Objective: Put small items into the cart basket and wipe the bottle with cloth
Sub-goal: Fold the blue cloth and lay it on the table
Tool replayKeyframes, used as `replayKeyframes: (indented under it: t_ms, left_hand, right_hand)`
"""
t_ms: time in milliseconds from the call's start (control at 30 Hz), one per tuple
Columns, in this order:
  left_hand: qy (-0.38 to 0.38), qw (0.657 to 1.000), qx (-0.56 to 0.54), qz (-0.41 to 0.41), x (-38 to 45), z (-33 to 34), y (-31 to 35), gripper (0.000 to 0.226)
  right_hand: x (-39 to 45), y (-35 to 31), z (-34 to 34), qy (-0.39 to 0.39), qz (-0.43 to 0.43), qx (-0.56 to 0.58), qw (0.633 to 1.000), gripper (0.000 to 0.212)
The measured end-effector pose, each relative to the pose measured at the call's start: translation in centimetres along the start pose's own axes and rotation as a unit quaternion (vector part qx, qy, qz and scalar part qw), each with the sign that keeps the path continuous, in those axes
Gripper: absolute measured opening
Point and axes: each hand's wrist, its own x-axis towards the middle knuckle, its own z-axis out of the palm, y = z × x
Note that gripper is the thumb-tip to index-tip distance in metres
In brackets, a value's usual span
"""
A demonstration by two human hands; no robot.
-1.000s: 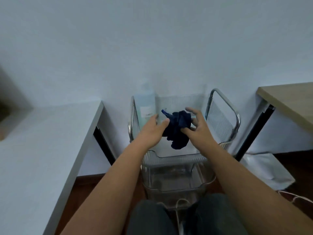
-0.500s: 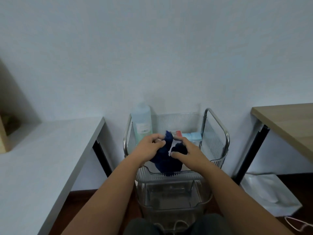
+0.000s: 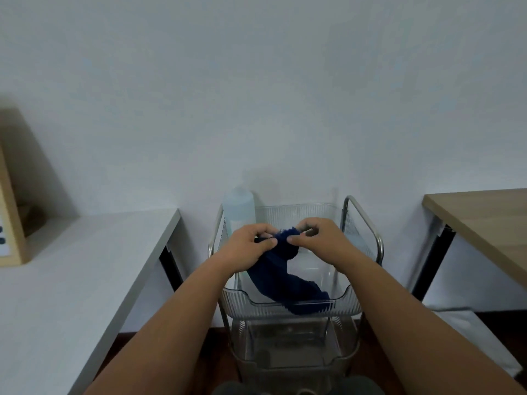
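A dark blue cloth [image 3: 281, 276] hangs over the clear top basket [image 3: 288, 307] of a chrome-framed cart. My left hand [image 3: 248, 248] and my right hand [image 3: 319, 240] both pinch the cloth's upper edge, close together, above the basket. The cloth's lower end drapes down to the basket's front rim. A pale, translucent bottle [image 3: 238, 208] with a white label stands upright in the basket's far left corner, just behind my left hand. My hands and the cloth hide whatever small items lie in the basket.
A white table [image 3: 71, 280] stands left of the cart, with a wooden box [image 3: 10, 223] at its far end. A wooden table [image 3: 484, 220] with black legs is on the right. A lower clear basket [image 3: 293, 354] sits under the top one. A white wall is close behind.
The view has tilted up, so the cart sits lower in frame. The bunched cloth has been drawn out; its tail now hangs to the basket's front rim.
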Motion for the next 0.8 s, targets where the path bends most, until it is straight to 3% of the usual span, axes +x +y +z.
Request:
replayKeyframes:
  t_ms: [67, 133, 200, 267, 433, 533, 633, 733, 800]
  left_hand:
    - [-0.028, 0.999, 0.005, -0.021, -0.2, -0.7, 0.0, 0.027]
    - [-0.078, 0.993, 0.074, -0.043, -0.4, -1.9, -0.3, 0.045]
    - [-0.104, 0.98, 0.159, -0.061, -0.6, -3.2, -0.5, 0.048]
    - [-0.063, 0.972, 0.218, -0.062, -0.6, -4.3, -0.6, 0.04]
    - [0.143, 0.956, 0.251, -0.046, -0.4, -6.3, -0.2, 0.008]
    - [0.223, 0.951, 0.199, -0.073, -0.7, -8.1, 0.4, 0.018]
    - [0.258, 0.959, 0.088, -0.075, -0.6, -9.0, 1.7, 0.035]
    - [0.208, 0.974, -0.08, -0.045, -0.1, -8.4, 4.3, 0.04]
    - [0.161, 0.978, -0.132, -0.013, 0.3, -7.4, 5.8, 0.032]
  right_hand:
    - [0.2, -0.4, -0.6, 0.015, -0.041, 0.057, 0.997, 0.011]
    - [0.4, -0.8, -1.3, 0.051, -0.082, 0.077, 0.992, 0.018]
    - [0.6, -1.2, -2.4, 0.071, -0.107, 0.088, 0.988, 0.021]
    - [0.5, -1.6, -3.4, 0.048, -0.127, 0.088, 0.987, 0.022]
    - [0.7, -2.8, -5.0, 0.012, -0.156, 0.091, 0.983, 0.019]
    - [0.7, -3.5, -7.1, 0.033, -0.155, 0.119, 0.98, 0.031]
    - [0.5, -4.6, -8.5, 0.023, -0.158, 0.092, 0.983, 0.027]
    - [0.6, -6.5, -7.6, -0.045, -0.162, -0.029, 0.985, 0.016]
    - [0.8, -7.7, -6.4, -0.069, -0.175, -0.091, 0.978, 0.015]
